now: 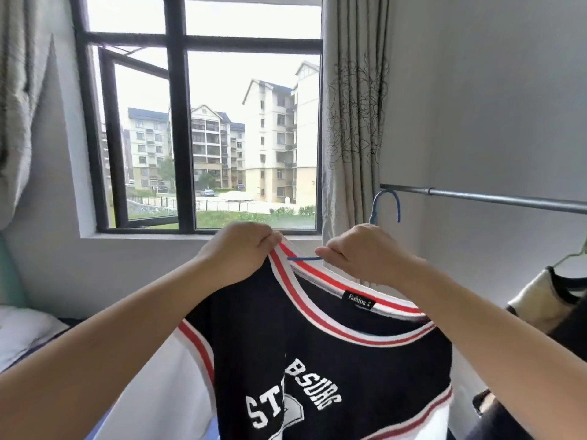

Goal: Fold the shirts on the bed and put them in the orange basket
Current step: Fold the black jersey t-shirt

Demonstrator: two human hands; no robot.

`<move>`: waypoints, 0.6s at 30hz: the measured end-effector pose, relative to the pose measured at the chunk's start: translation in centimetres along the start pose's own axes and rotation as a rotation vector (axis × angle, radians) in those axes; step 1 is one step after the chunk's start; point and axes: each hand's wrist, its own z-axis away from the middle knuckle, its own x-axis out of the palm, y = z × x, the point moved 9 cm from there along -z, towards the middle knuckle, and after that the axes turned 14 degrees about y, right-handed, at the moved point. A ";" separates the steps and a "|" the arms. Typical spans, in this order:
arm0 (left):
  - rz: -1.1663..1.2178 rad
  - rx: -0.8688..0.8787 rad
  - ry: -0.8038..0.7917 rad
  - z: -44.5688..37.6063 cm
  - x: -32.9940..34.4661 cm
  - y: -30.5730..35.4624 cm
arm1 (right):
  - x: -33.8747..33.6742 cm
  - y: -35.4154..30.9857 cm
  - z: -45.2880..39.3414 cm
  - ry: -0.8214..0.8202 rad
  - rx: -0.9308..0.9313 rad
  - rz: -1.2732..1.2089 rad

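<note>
Shirt: a dark navy jersey point(317, 360) with red and white striped collar and white letters on the chest; it hangs in the air in front of the person, held up before the window.
Hanger: a blue hanger point(386, 204) is inside the collar; its hook stands up above the right hand, just beside the metal rail point(508, 200), and touching or not is unclear.
Left hand: the left hand point(241, 252) pinches the collar edge with curled fingers.
Right hand: the right hand point(362, 254) is clenched around the blue hanger at the neck of the shirt.
Label: a black tag point(359, 300) reads "Fashion".
Around: curtain point(352, 122) at the right of the window point(178, 122); another garment point(546, 296) hangs at the right edge.
</note>
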 end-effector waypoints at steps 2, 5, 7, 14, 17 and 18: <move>-0.042 0.011 0.042 -0.3 -0.2 0.1 | 0.4 0.7 1.0 0.006 0.005 -0.021; -0.076 0.033 0.076 -0.7 -0.3 0.2 | -0.2 2.4 2.6 0.057 0.042 -0.084; -0.081 -0.011 0.081 -0.6 -0.2 -0.8 | 0.0 3.6 3.5 0.055 0.075 -0.089; 0.446 -0.598 0.051 0.9 1.4 -7.5 | 0.6 12.6 7.4 0.089 0.652 -0.252; 0.711 -0.769 -0.012 1.1 4.0 -5.1 | 4.7 14.1 8.3 0.030 0.934 -0.408; 0.782 -0.819 -0.008 1.2 4.7 -4.0 | 6.2 14.2 8.6 0.034 1.037 -0.503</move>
